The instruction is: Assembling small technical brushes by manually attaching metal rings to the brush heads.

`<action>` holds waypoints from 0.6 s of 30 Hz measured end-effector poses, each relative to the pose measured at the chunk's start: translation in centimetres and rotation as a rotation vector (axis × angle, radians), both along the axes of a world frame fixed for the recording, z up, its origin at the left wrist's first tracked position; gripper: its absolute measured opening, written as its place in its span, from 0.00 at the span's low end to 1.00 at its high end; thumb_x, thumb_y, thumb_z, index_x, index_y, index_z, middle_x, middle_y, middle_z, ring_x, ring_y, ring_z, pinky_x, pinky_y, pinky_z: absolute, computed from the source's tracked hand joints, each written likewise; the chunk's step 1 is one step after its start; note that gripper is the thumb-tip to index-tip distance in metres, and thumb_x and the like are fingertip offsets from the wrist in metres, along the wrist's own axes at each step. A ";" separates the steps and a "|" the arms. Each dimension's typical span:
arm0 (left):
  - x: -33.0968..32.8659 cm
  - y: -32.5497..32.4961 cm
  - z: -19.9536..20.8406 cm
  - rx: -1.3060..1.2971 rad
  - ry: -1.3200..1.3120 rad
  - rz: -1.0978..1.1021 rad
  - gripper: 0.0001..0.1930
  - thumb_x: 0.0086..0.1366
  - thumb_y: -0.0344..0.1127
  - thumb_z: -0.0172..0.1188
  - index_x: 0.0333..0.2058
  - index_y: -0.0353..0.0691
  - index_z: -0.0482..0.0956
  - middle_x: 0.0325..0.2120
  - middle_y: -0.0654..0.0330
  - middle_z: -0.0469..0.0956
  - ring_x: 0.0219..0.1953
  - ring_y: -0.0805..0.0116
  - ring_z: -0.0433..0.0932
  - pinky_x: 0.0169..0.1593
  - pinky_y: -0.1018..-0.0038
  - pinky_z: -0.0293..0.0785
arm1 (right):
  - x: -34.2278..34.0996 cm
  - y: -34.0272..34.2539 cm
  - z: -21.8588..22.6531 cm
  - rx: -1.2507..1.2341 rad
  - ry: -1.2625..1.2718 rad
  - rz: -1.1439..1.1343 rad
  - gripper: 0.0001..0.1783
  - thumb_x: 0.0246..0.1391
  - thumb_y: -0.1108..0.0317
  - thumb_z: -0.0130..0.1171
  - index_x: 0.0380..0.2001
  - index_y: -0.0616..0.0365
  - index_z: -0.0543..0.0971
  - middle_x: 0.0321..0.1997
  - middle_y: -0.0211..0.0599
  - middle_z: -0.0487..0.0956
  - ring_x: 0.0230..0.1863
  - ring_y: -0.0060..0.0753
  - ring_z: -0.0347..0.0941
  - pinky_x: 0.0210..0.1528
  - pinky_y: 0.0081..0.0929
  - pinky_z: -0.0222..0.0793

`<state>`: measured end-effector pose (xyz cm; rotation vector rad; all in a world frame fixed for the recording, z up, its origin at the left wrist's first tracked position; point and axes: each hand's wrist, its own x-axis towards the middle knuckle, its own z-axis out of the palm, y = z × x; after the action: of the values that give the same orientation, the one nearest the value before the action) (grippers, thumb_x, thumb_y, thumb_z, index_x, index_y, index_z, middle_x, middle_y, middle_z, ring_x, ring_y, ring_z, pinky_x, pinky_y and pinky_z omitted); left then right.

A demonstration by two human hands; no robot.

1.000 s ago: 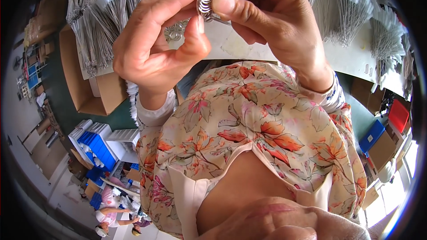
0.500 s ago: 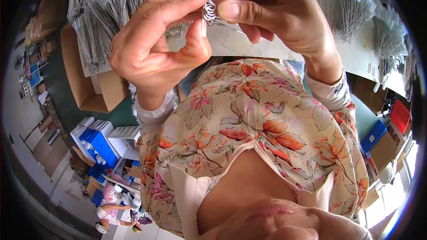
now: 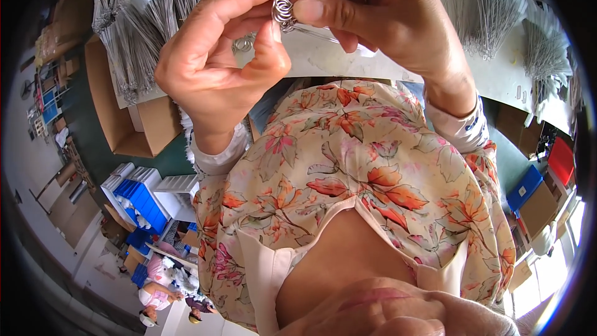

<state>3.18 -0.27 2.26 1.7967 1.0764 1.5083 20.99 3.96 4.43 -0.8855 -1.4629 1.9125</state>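
Observation:
A small shiny metal coil [image 3: 283,12], looking like several linked wire rings, is between my two hands above the table's near edge. My right hand [image 3: 373,15] is closed on its right side, the thumb pressed against the rings. Thin metal wires [image 3: 320,34] run from the coil toward the lower right, below the right fingers. My left hand [image 3: 217,56] holds the coil's left side with the thumb tip against it. Its index finger is stretched out above the coil, and the fingers behind are partly hidden. More loose metal rings [image 3: 242,43] lie on the table behind my left hand.
Bundles of thin metal wires [image 3: 134,43] with white upper ends lie on the table [image 3: 398,68] at left; similar bundles [image 3: 482,18] lie at right. A cardboard box [image 3: 140,130] stands at the lower left, beside blue and white crates [image 3: 146,196]. Two people [image 3: 155,298] work farther off.
Both hands and the coil have shifted slightly left. My left index finger has lifted a little away from the coil, so more of the rings show.

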 end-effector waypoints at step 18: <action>0.5 0.4 -0.2 0.054 0.122 -0.035 0.14 0.51 0.15 0.53 0.39 0.19 0.73 0.37 0.40 0.75 0.39 0.59 0.77 0.43 0.73 0.75 | 0.6 -1.0 -1.3 0.016 -0.025 -0.082 0.08 0.54 0.68 0.57 0.33 0.63 0.76 0.24 0.24 0.74 0.21 0.10 0.66 0.21 0.10 0.61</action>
<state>3.65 0.15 2.10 1.9558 1.0646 1.4354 21.58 3.01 3.12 -0.9510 -1.4318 1.8342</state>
